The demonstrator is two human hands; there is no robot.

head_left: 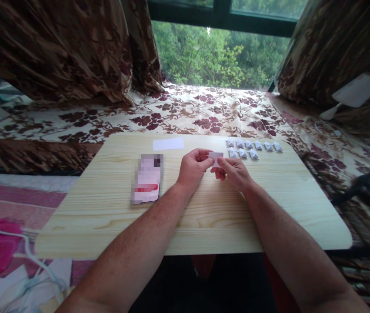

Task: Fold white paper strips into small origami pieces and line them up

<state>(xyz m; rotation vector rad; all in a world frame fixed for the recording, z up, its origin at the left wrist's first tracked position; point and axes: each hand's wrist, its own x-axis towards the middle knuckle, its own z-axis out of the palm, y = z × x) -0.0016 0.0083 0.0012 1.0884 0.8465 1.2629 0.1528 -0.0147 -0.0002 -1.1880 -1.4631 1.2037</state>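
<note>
A: Where's the small white paper point(216, 157)?
B: Just right of the frame's centre, between the left hand point(194, 168) and the right hand point(237, 171).
A: Which hand is nearer?
B: Neither; both touch it, the left from its left side, the right from its lower right. Thumbs cover part, so I can't tell its long axis.
A: And the fingers?
B: Both hands are closed in a pinch, thumbs on the paper's near face; the right's lower fingers curl beneath.
A: Anything close by?
B: Folded white pieces point(249, 146), in two rows toward the upper right, just beyond the right hand.
</note>
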